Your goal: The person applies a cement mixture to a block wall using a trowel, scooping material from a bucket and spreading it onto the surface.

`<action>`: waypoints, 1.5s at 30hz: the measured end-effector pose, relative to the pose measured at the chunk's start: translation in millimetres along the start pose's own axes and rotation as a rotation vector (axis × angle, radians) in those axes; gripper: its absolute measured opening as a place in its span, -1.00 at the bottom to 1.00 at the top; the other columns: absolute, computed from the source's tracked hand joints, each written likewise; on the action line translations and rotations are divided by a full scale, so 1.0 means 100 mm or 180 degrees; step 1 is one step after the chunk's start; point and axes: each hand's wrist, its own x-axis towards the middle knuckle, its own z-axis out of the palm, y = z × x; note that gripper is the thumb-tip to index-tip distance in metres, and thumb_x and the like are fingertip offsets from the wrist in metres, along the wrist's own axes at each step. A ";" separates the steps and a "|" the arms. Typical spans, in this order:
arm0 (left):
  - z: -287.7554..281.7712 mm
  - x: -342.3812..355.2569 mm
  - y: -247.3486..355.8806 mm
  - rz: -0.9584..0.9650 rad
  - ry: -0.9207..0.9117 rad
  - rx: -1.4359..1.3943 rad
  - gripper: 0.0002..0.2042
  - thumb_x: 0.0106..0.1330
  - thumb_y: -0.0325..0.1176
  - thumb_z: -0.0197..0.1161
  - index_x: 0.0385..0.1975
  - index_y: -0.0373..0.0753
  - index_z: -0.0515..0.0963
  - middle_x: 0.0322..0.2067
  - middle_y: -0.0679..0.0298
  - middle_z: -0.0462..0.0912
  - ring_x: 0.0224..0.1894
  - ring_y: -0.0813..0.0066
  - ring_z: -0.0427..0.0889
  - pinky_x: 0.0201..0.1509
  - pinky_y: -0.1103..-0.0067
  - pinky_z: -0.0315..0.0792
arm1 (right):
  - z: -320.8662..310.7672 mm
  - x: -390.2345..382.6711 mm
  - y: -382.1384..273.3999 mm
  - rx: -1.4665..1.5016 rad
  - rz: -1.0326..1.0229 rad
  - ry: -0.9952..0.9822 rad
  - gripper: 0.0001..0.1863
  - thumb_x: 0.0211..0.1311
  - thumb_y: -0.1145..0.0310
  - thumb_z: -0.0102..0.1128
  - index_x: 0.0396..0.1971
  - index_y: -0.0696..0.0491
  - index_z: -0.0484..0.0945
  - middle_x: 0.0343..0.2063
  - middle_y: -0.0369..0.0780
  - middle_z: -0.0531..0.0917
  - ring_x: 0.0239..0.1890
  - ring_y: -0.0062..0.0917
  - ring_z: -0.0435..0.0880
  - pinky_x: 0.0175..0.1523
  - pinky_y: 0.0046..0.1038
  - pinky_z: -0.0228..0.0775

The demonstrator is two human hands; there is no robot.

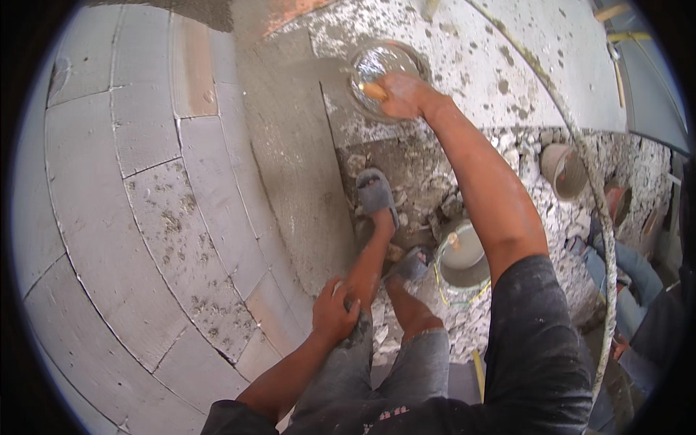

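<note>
My right hand (404,94) is closed round the short wooden handle of a trowel (373,90). Its blade is hard to make out, merging with a grey blur. Just under this hand sits a round pan (423,58) with something wet and shiny inside. To its left runs a strip of smooth grey wet mortar (297,152) along the foot of the block wall (145,138). My left hand (335,313) lies on my bent left knee, fingers spread, holding nothing. A grey slipper (374,190) on one foot stands at the mortar's edge.
Broken rubble (522,156) covers the ground, with a pale bucket (464,257) near my feet. A second bucket (564,172) stands farther right. A thick rope or hose (580,138) curves down the right side. Another person (631,268) is at the right edge.
</note>
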 end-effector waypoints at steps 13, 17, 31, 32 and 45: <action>0.21 -0.01 0.13 0.0052 -0.0166 0.0096 -0.59 0.15 -0.31 0.37 0.03 -0.25 0.61 0.23 0.04 0.46 0.12 0.00 0.59 0.14 0.28 0.52 | 2.06 -4.08 0.97 0.3078 0.2799 0.1180 -0.80 0.05 0.48 0.31 -0.27 0.14 0.63 -0.37 -0.18 0.71 -0.28 -0.49 0.67 -0.10 -0.39 0.49; 0.23 -0.04 0.09 0.0039 -0.0209 0.0166 -0.56 0.17 -0.33 0.37 0.08 -0.24 0.57 0.23 0.02 0.45 0.21 -0.02 0.53 0.22 0.30 0.48 | 3.30 -4.62 1.08 0.3989 0.3133 0.2403 -0.82 0.06 0.53 0.32 -0.29 0.14 0.63 -0.31 -0.25 0.70 -0.26 -0.55 0.62 -0.11 -0.43 0.48; 0.38 -0.17 0.21 -0.0027 -0.0494 0.0590 -0.53 0.18 -0.23 0.35 0.09 -0.24 0.55 0.23 0.03 0.44 0.14 -0.02 0.58 0.20 0.28 0.50 | 3.96 -5.34 0.57 0.5992 0.4787 0.4205 -0.78 0.28 0.46 0.28 -0.14 0.12 0.46 -0.23 -0.18 0.61 -0.17 -0.35 0.62 -0.03 -0.19 0.52; 0.34 -0.22 0.20 -0.0068 -0.0412 0.0587 -0.53 0.18 -0.23 0.35 0.09 -0.24 0.55 0.23 0.03 0.44 0.14 -0.02 0.58 0.20 0.28 0.50 | 3.72 -5.27 0.42 0.5887 0.4561 0.4243 -0.79 0.28 0.47 0.27 -0.16 0.11 0.45 -0.23 -0.18 0.62 -0.17 -0.35 0.61 -0.03 -0.19 0.52; 0.27 -0.12 0.33 -0.0037 -0.0362 0.0538 -0.55 0.18 -0.21 0.36 0.06 -0.23 0.55 0.19 0.02 0.48 0.14 -0.03 0.56 0.18 0.22 0.49 | 0.99 -3.90 0.37 0.6234 0.2232 0.3946 -0.82 0.13 0.53 0.25 -0.31 0.06 0.44 -0.44 -0.17 0.58 -0.43 -0.41 0.57 -0.19 -0.24 0.53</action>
